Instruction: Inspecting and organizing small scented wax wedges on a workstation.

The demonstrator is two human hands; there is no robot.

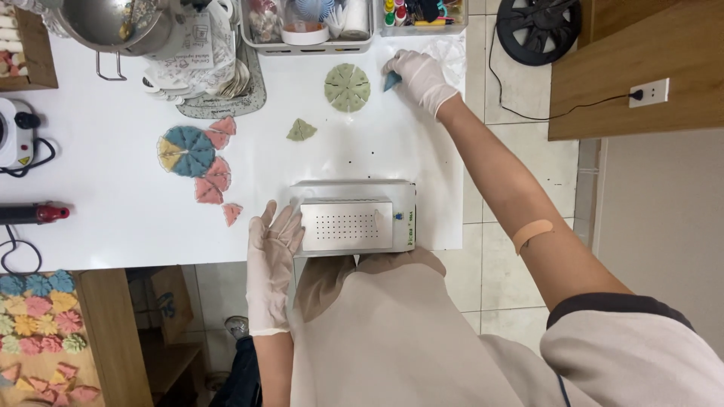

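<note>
Two gloved hands: mine.
Right fingers [398, 74]: pinched shut on a blue wedge [391, 82], upper middle of frame, just beside the green disc [348, 87].
Left fingers [280, 224]: spread open, flat against the metal box [353, 224], lower centre.
Risk: I judge the wedge could crumble if I squeeze; my forearm might sweep the loose green wedge [301, 130] off the tabletop [113, 181].

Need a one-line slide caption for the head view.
Gloved right hand holds a blue wedge beside a green disc; left hand rests against a metal box.
</note>
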